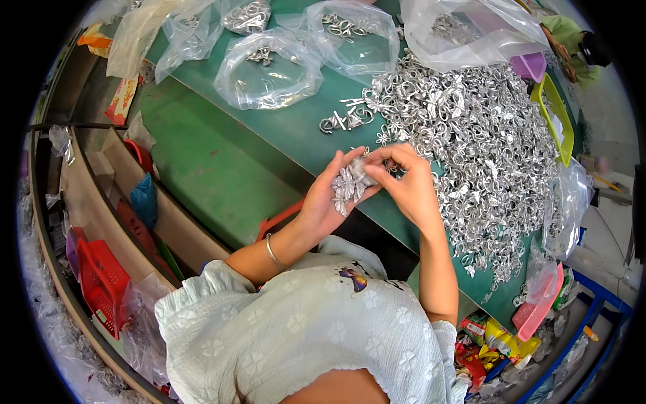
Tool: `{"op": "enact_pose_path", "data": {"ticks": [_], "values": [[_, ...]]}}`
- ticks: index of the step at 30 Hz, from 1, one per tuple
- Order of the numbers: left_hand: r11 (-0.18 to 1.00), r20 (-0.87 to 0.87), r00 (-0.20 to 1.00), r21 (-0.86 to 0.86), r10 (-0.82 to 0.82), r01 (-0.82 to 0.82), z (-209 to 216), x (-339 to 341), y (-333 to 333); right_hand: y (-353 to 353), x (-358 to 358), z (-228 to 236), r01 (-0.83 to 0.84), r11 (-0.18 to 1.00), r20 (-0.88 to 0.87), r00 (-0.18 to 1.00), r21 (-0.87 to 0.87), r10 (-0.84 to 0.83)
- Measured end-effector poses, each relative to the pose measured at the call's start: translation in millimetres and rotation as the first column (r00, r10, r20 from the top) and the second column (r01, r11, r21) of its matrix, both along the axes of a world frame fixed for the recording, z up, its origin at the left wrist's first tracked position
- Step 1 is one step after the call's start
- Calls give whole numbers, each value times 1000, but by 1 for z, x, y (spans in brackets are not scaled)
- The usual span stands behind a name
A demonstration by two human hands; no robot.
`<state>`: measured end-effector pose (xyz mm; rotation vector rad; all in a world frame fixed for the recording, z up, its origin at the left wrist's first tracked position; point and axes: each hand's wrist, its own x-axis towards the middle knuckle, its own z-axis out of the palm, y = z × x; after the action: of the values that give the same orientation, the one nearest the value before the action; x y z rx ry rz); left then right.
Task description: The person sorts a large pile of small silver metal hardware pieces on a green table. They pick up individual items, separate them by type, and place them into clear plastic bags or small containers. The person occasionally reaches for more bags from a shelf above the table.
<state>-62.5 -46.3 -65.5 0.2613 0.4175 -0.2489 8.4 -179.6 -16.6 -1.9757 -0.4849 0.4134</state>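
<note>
Several silver metal charms (346, 187), some shaped like butterflies or leaves, lie in my cupped left hand (317, 205), just off the table's near edge. My right hand (416, 192) meets it from the right, thumb and forefinger pinched on a charm at the top of the handful. That piece is slightly blurred, and the fingers partly cover it. To the right of both hands spreads a large heap of silver metal pieces (478, 148), many with loops or rings. A few loose pieces (346, 120) lie beyond my hands, at the heap's left edge.
Clear plastic bags (269, 74) with silver pieces line the far side of the green table (229, 94). A yellow-green basket (564, 124) and pink tray (540, 303) stand on the right. Left are shelves with a red basket (101, 283). Another person (572, 44) is at far right.
</note>
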Motion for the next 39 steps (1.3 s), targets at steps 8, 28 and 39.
{"op": "enact_pose_path", "data": {"ticks": [8,28,39], "values": [[992,9,995,-74,-103,103,-9,-7,-1,30,61,-46,371,781,747,642,-502,175],[984,140,975,-17,-172,176,-14,-2,4,5,37,-24,302,858,717,689,-416,105],[983,84,982,-59,-167,172,-12,-9,7,-58,-15,-31,460,726,717,694,-511,65]]}}
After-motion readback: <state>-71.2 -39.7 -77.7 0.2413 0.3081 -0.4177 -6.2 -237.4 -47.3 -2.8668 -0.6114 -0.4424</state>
